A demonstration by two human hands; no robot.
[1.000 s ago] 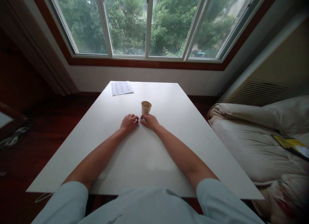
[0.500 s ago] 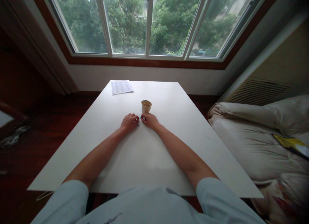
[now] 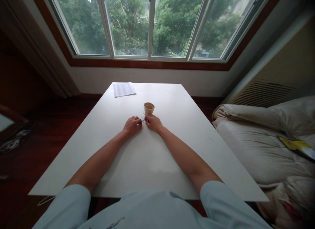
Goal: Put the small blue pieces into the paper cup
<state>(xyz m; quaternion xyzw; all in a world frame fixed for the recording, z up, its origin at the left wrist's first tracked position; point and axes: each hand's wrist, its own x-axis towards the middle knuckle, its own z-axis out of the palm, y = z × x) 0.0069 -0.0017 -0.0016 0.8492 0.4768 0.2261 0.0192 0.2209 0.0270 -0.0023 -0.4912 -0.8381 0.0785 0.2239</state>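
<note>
Both of my hands rest close together on the white table (image 3: 147, 156), just in front of a small tan paper cup (image 3: 149, 108). My left hand (image 3: 132, 125) has its fingers curled and pinched on a small blue item (image 3: 143, 121) that is too small to name. My right hand (image 3: 153, 122) meets it from the other side, fingers also curled on the same blue item, right below the cup. The fingertips of the two hands nearly touch.
A printed sheet of paper (image 3: 124, 89) lies at the table's far left corner. A bed with pale bedding (image 3: 265, 140) stands to the right, with a yellow-edged item (image 3: 295, 146) on it. A wide window (image 3: 152, 25) spans the back wall. Cables (image 3: 12, 144) lie on the dark floor at left.
The blue item's lower part no longer shows below my left hand; my hands have closed in slightly. Otherwise nothing has moved.
</note>
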